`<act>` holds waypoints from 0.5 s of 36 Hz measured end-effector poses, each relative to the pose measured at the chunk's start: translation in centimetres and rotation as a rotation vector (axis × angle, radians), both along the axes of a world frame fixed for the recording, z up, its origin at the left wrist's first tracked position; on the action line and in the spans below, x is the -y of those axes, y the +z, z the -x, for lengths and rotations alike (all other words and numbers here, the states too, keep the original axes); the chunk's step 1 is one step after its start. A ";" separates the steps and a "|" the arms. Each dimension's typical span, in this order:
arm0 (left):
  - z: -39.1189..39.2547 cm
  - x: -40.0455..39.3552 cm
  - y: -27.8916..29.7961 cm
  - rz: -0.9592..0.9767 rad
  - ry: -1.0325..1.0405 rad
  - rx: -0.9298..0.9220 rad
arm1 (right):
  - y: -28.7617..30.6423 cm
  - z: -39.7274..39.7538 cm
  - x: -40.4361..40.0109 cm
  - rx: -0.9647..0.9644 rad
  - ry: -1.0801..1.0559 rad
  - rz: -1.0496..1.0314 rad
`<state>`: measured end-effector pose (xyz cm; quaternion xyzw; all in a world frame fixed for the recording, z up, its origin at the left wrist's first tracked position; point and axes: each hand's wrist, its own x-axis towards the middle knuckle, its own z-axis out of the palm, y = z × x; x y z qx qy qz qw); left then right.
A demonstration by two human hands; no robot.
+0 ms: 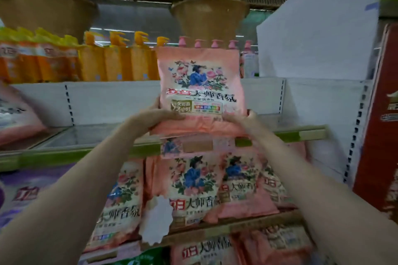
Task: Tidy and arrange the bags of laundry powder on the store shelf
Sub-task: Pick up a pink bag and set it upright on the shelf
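A pink laundry powder bag [199,84] with a floral picture stands upright at the front of the middle shelf [90,137]. My left hand [159,114] grips its lower left corner and my right hand [243,119] grips its lower right corner. On the shelf below, several matching pink bags [193,187] lean side by side. More of the same bags [206,251] lie on the lowest shelf.
Orange bottles [116,60] and pink pump bottles [215,44] line the back of the upper shelf. A white board [318,34] stands at right beside a red carton [381,131]. Another pink bag [15,114] lies at far left; purple bags [28,196] sit below it.
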<state>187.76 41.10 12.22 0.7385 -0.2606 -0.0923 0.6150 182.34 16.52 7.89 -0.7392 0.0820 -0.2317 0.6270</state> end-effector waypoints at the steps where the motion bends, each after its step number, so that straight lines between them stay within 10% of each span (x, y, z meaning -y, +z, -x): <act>1: -0.4 0.9 0.2 -0.014 -0.028 -0.003 | 0.2 -0.2 1.0 0.005 -0.007 0.012; 18: -6.3 19.6 -1.8 -0.225 -0.042 0.060 | 0.3 -3.7 18.0 -0.022 0.030 0.108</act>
